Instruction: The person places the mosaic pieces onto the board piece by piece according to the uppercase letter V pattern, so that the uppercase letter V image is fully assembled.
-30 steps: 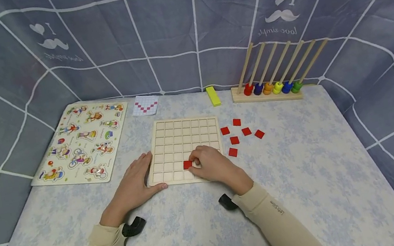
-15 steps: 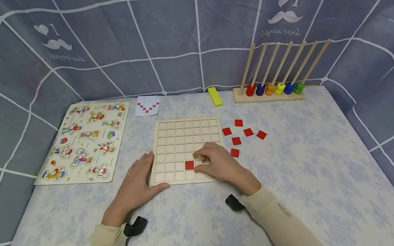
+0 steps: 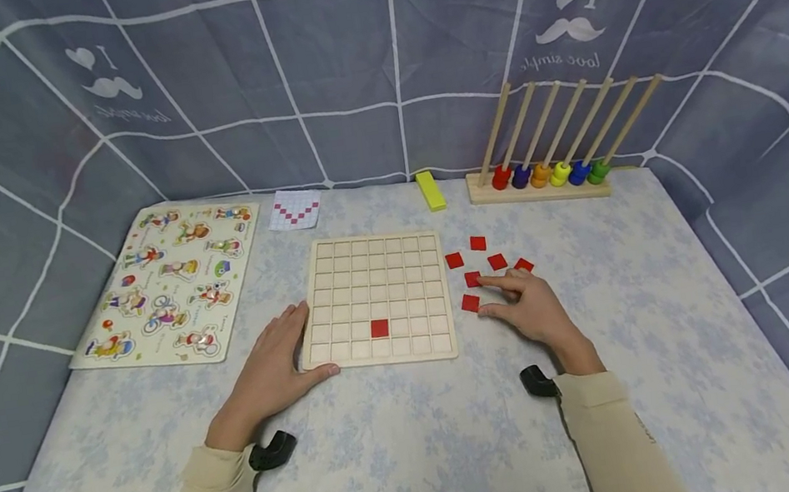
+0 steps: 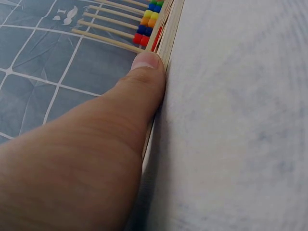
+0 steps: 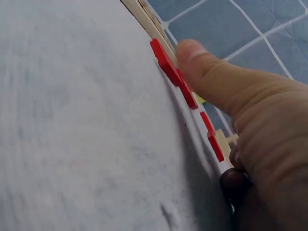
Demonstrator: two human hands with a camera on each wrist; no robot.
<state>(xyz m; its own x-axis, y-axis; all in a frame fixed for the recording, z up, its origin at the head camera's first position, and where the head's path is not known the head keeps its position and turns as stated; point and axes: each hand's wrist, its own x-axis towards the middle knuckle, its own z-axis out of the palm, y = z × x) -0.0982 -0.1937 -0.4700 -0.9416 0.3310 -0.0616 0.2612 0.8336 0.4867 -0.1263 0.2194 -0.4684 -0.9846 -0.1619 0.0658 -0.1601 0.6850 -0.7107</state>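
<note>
**Hands at a wooden grid board on a blue-flowered table**

A table [image 3: 425,460] covered in a pale cloth with faded blue flowers fills the scene, closed in on three sides by a grey-blue fabric backdrop [image 3: 338,60] crossed by white lines and printed with a moustache motif and "love simple".

The landmark is the square pale wooden grid board [image 3: 376,299] near the middle of the table. One flat red square tile [image 3: 379,328] sits in a cell in the lower part of that board. The left hand [image 3: 272,372] lies flat against the board's near left corner, its fingers [image 3: 290,328] straight along the left edge and its thumb pressed to the near edge, as the left wrist view confirms.

Just right of the board lies a loose cluster of red square tiles [image 3: 477,243]. The right hand [image 3: 532,311] rests among them, fingers [image 3: 500,282] loosely extended and narrow; the forefinger touches one loose tile [image 3: 472,279] and the thumb lies beside the nearest one [image 3: 470,303]. Nothing is lifted.

Left of the board lies a cartoon-figure wooden peg puzzle [image 3: 169,284]. Behind the board's left corner is a small white card with a red chequered V pattern [image 3: 294,209]; behind its right corner, a yellow-green rectangular block [image 3: 430,190]. Farther right of that block stands a wooden rack of slanted rods with coloured beads [image 3: 550,165], against the backdrop.
</note>
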